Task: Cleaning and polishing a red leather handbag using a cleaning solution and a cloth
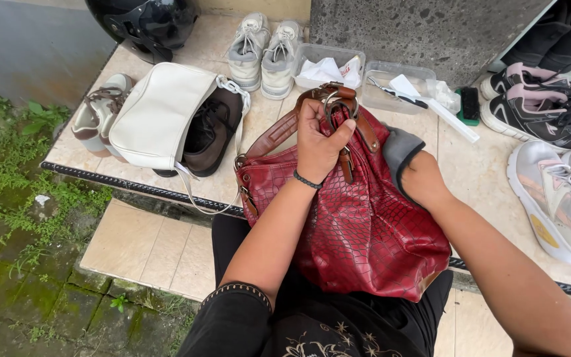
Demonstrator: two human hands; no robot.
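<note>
We see bare forearms, both arms uncovered below elbow. Left hand (318, 142) wears thin dark beaded bracelet (307, 180) at wrist. Right hand (423, 177) shows no ring, no band. Left sleeve (232, 317) black, short, hem edged with row of small pale studs. Black top (328, 340) carries pale star-and-swirl print. Black trousers (229, 235) cover lap.

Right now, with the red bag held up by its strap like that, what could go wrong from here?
The left hand grips only the strap top of the red bag, so the bag could swing or slip off the lap. The right hand with the grey cloth is hidden behind the bag, so its pressure is hard to judge. The white bag lies close by on the tiled ledge and could get nudged.
</note>
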